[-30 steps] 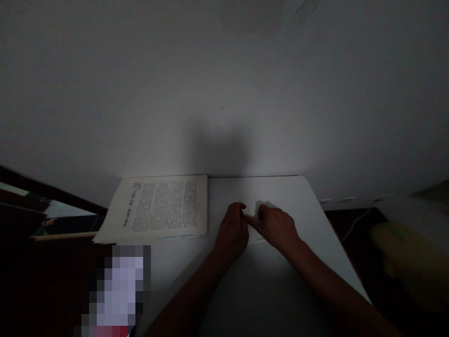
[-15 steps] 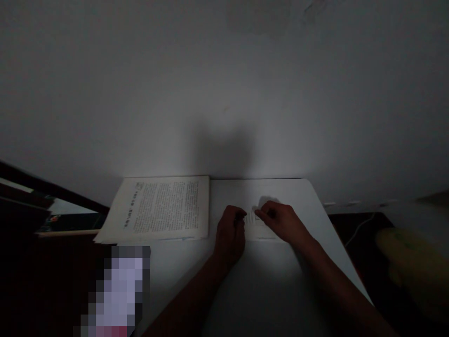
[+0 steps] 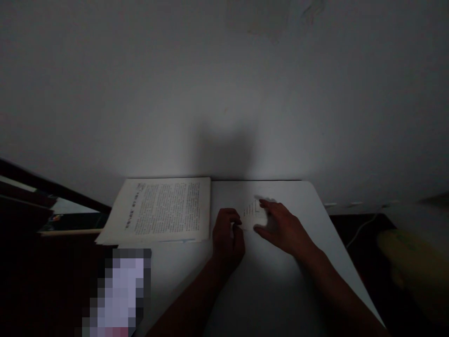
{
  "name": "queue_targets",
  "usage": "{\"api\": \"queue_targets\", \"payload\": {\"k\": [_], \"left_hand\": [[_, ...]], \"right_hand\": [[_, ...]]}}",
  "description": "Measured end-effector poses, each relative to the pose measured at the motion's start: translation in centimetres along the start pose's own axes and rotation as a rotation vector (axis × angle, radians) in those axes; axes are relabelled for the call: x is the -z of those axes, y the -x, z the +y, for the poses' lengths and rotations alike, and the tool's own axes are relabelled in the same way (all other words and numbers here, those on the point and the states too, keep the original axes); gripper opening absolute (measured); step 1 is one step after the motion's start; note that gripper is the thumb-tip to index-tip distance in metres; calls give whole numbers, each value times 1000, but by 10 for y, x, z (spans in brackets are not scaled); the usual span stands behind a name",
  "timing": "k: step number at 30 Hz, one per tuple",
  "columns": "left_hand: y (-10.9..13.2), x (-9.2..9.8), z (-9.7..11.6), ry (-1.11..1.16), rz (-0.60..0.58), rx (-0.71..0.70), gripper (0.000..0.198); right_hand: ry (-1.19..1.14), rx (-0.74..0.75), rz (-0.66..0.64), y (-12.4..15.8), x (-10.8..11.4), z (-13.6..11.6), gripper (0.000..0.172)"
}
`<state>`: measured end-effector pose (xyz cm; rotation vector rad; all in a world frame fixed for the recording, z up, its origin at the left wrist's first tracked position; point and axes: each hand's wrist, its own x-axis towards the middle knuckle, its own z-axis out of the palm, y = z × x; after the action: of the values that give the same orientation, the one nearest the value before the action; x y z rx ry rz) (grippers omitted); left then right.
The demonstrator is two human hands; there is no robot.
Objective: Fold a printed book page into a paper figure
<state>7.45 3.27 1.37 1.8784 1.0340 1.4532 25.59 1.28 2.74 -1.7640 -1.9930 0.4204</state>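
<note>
A small piece of paper [image 3: 253,209] with printed lines and a little drawing lies between my hands on the white table. My left hand [image 3: 228,236] is curled at the paper's left edge, the thumb and fingertips closed on that edge, though dim light blurs the contact. On the other side, my right hand [image 3: 282,227] has its thumb and fingers spread over the paper's right part, gripping nothing. Part of the paper is hidden under the right fingers.
A stack of printed sheets [image 3: 164,210] lies at the back left of the white table [image 3: 259,290]. Nearer on the left is a pixelated phone-like object [image 3: 119,290]. A wall [image 3: 224,84] rises behind the table, and a yellowish object [image 3: 410,262] sits off to the right.
My right hand has opened from a pinch to spread fingers. The paper is turned somewhat, and my left hand has shifted slightly with its fingers more curled.
</note>
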Motion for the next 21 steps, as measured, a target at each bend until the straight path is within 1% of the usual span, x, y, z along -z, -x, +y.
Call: {"api": "queue_targets", "payload": {"k": [3,6,10,14,21], "left_hand": [[-1,0,-2,-37,18,0,19],[-1,-3,-4,-61,-11,24,20],[-2,-6,-6,-77,-48,73,23],[-4,-9,-8,-103,-81,77,24],[-9,-10,-11,-157,-96,126,26]], "right_hand": [[5,17,16,-1,-2,-1,70],[3,42,8,-2,-3,0,73],[2,48,7,-5,-4,1,72],[11,48,9,-7,-5,0,71],[32,48,18,-10,-7,-2,73]]}}
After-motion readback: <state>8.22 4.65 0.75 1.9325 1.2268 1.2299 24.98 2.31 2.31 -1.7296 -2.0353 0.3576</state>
